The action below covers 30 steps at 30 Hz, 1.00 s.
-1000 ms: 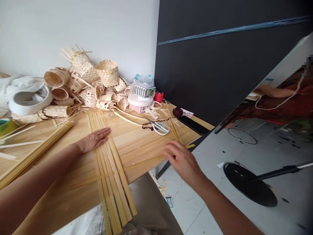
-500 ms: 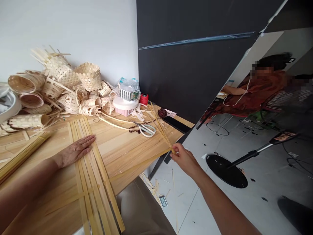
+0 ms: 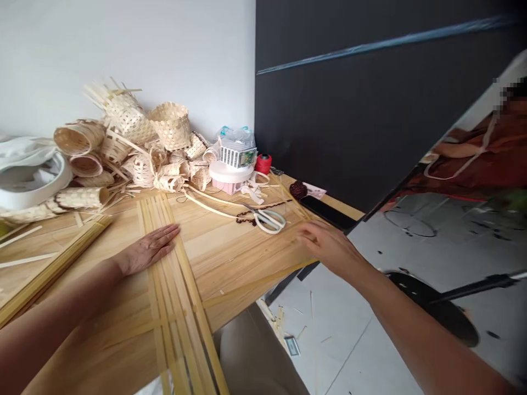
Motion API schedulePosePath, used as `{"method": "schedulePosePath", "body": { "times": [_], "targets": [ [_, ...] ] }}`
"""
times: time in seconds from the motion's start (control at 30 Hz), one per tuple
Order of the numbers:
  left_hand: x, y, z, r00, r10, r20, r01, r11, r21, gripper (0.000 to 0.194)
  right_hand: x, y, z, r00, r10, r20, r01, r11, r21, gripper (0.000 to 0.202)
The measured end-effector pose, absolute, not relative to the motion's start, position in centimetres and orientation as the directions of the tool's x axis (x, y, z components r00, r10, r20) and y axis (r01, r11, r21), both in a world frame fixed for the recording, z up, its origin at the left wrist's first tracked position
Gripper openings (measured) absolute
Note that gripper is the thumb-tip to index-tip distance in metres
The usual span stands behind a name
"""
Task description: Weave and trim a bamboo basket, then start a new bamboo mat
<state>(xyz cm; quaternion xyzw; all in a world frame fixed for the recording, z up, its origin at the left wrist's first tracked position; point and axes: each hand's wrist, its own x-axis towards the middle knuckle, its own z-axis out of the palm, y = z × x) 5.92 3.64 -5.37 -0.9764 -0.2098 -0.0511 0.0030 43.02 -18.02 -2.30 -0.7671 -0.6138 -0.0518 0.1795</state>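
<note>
My left hand (image 3: 150, 249) lies flat with its fingers stretched over several long bamboo strips (image 3: 181, 285) laid side by side on the wooden table (image 3: 230, 252). A crosswise strip (image 3: 135, 333) runs through them nearer to me and reappears to the right, toward the table's edge. My right hand (image 3: 325, 244) is at the right edge of the table, fingers curled and somewhat blurred. Thin strips (image 3: 294, 197) reach toward it from the back; its grip on them is too blurred to make out. White-handled scissors (image 3: 269, 220) lie left of it.
Woven baskets (image 3: 168, 126) are heaped along the wall. A strip bundle (image 3: 53, 266) lies at left. Behind the scissors are a red spool (image 3: 263, 164) and dark yarn ball (image 3: 298, 190); a black phone (image 3: 327, 212) lies near my right hand. A person's sleeve (image 3: 481, 159) shows at right.
The view has turned to the right. My right hand has moved inward over the table's edge, closer to the scissors and phone. My left hand still lies on the strips.
</note>
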Motion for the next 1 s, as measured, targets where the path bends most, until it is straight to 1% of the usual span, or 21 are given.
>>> {"method": "schedulePosePath", "body": {
  "times": [0.07,0.13,0.2,0.3,0.43,0.47,0.5,0.57,0.63,0.7,0.8,0.9,1.0],
  "targets": [
    [6.0,3.4,-5.2,0.907,0.414,0.077,0.414,-0.91,0.014,0.052,42.0,-15.1,-2.8,0.153,0.945,0.288,0.983,-0.115,-0.145,0.014],
    [6.1,3.4,-5.3,0.909,0.413,0.058,0.413,-0.911,0.01,0.055,42.2,-12.6,-3.7,0.137,0.96,0.246,0.989,-0.117,-0.095,0.012],
    [6.1,3.5,-5.5,0.912,0.408,0.05,0.408,-0.913,0.011,0.055,43.4,-10.7,-4.5,0.119,0.97,0.211,0.991,-0.103,-0.083,0.007],
    [6.1,3.7,-5.8,0.919,0.389,0.059,0.389,-0.921,0.02,0.055,45.5,-9.3,-5.0,0.059,0.976,0.211,0.993,-0.036,-0.111,0.004],
    [6.1,3.9,-6.1,0.929,0.363,0.076,0.362,-0.932,0.027,0.056,44.0,-10.8,-4.0,0.003,0.91,0.414,0.99,0.055,-0.128,0.01],
    [6.1,3.9,-6.1,0.93,0.359,0.076,0.358,-0.933,0.029,0.056,42.6,-11.6,-3.7,-0.039,0.904,0.425,0.981,0.115,-0.154,0.011],
    [6.1,3.9,-6.1,0.931,0.357,0.075,0.356,-0.934,0.033,0.057,41.0,-12.6,-3.4,-0.104,0.918,0.383,0.961,0.192,-0.2,0.013],
    [6.1,3.9,-6.1,0.931,0.359,0.07,0.357,-0.933,0.041,0.057,37.7,-14.6,-3.3,-0.278,0.929,0.245,0.884,0.347,-0.312,0.014],
    [6.1,3.9,-6.1,0.929,0.363,0.066,0.36,-0.931,0.051,0.056,35.1,-16.1,-3.9,-0.397,0.896,0.2,0.83,0.443,-0.338,0.015],
    [6.1,3.8,-6.0,0.929,0.365,0.061,0.362,-0.93,0.058,0.055,33.9,-17.0,-4.9,-0.446,0.873,0.199,0.808,0.488,-0.329,0.019],
    [6.2,3.8,-6.0,0.93,0.365,0.047,0.362,-0.93,0.063,0.056,34.0,-17.0,-6.3,-0.467,0.85,0.244,0.78,0.526,-0.338,0.025],
    [6.2,3.9,-6.1,0.929,0.367,0.045,0.364,-0.93,0.061,0.056,34.3,-16.4,-6.7,-0.476,0.833,0.283,0.75,0.552,-0.364,0.024],
    [6.0,4.0,-6.2,0.928,0.368,0.057,0.365,-0.929,0.064,0.054,33.6,-15.5,-6.3,-0.48,0.823,0.303,0.745,0.565,-0.355,0.022]
  ]
}}
